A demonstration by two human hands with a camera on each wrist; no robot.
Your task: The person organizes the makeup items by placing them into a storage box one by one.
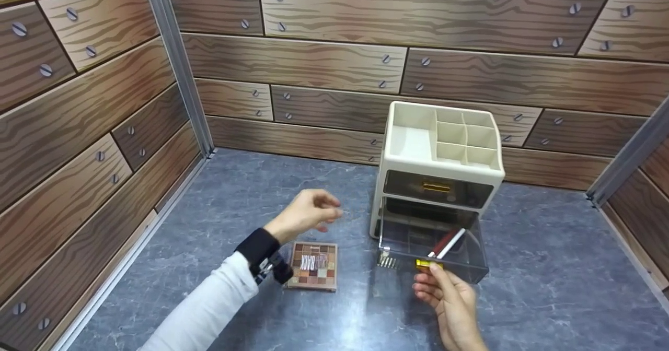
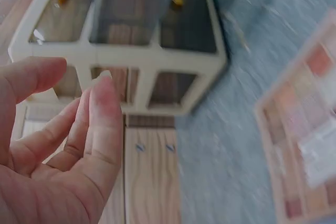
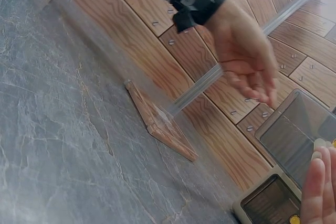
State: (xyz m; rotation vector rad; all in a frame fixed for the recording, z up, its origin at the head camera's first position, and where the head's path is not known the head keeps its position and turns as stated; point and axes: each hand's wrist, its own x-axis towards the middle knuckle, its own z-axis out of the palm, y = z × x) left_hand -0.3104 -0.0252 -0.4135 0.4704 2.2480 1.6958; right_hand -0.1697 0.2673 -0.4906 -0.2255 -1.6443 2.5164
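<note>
A cream drawer organizer (image 1: 441, 165) stands on the table with its lower transparent drawer (image 1: 465, 272) pulled out. My right hand (image 1: 452, 299) pinches that drawer's gold handle (image 1: 424, 264) between thumb and fingers. Inside the drawer lie a white stick (image 1: 450, 243) and a dark red stick (image 1: 441, 242), side by side. To the left, my left hand (image 1: 308, 212) hovers with loosely bent fingers, holding nothing. Below it, an eyeshadow palette (image 1: 313, 266) with a clear, printed lid lies flat on the table. The left wrist view shows the hand's thumb and fingertips apart.
Divided compartments (image 1: 466, 137) form the organizer's top. Its upper drawer (image 1: 439, 189) is pushed in. Several small pale pieces (image 1: 387, 261) show at the open drawer's front left corner. Wood-patterned walls (image 1: 292, 58) enclose the grey marbled table (image 1: 225, 194) at the back and sides.
</note>
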